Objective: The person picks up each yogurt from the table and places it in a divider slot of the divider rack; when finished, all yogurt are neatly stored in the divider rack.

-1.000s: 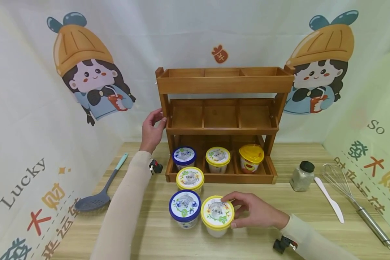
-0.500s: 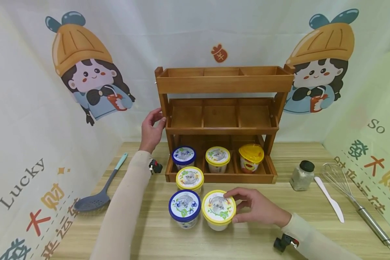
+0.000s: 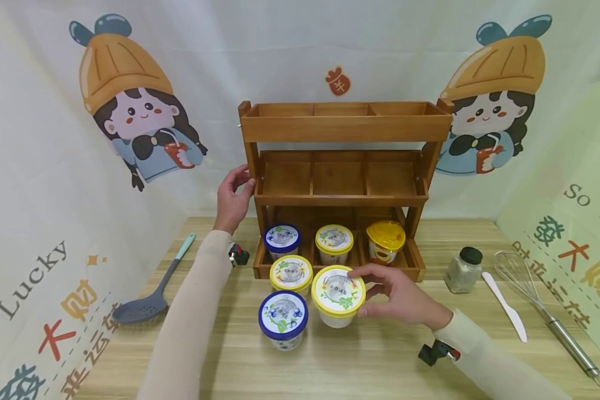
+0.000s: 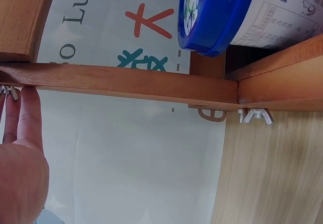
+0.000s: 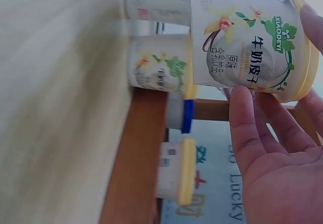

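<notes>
In the head view my right hand (image 3: 397,294) grips a white yogurt cup with a yellow lid (image 3: 338,291) by its right side. The right wrist view shows this cup (image 5: 252,42) raised off the table, its flowered label facing the camera. Left of it stand another yellow-lidded cup (image 3: 291,273) and a blue-lidded cup (image 3: 283,316). My left hand (image 3: 233,200) rests at the left post of a brown wooden rack (image 3: 345,131). In the left wrist view, straight fingers (image 4: 29,115) touch the post's outer side; the thumb is hidden there.
The rack's bottom tier holds a blue-lidded cup (image 3: 282,238), a yellow-lidded cup (image 3: 334,240) and a cup with a domed yellow lid (image 3: 386,239). A slotted spatula (image 3: 142,308) lies left; a black-capped jar (image 3: 464,271), white knife (image 3: 505,305) and whisk (image 3: 545,311) are right.
My right hand has lifted the yellow-lidded cup and carried it away from me toward the rack, past the blue-lidded cup. The left hand has stayed at the rack's post.
</notes>
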Demonstrator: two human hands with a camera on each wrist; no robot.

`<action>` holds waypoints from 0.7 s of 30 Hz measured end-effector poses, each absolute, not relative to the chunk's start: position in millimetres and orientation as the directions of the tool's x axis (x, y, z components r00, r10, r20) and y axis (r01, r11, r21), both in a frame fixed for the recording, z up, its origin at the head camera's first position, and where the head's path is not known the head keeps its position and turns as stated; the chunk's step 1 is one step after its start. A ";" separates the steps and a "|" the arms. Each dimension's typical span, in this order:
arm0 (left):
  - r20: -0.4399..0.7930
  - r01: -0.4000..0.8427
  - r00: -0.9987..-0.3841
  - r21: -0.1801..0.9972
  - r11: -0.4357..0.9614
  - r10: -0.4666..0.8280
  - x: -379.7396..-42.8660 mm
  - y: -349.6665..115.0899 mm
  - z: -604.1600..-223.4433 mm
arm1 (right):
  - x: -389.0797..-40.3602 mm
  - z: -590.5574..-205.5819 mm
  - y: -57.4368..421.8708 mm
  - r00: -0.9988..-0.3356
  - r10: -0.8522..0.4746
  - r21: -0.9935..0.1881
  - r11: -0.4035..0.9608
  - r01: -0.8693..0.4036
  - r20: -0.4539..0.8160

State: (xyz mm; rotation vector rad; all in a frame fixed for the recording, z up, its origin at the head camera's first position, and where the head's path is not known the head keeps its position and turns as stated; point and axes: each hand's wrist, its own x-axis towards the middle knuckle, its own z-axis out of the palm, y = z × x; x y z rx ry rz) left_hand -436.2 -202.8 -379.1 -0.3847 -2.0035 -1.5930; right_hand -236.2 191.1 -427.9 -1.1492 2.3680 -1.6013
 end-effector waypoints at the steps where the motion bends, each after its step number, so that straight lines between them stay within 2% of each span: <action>1: 0.575 0.535 -0.811 0.804 0.260 -0.110 -436.5 -202.6 -379.2 | -236.9 -424.9 191.6 -0.722 -0.600 -0.817 0.187 -0.546 0.345; 11: 0.571 0.527 -0.812 0.806 0.269 -0.117 -435.4 -201.8 -379.7 | -247.0 -398.7 195.4 -0.759 -0.527 -0.816 0.191 -0.545 0.383; 21: 0.571 0.527 -0.813 0.806 0.270 -0.116 -434.2 -201.2 -377.4 | -264.0 -373.1 204.0 -0.737 -0.427 -0.769 0.135 -0.625 0.524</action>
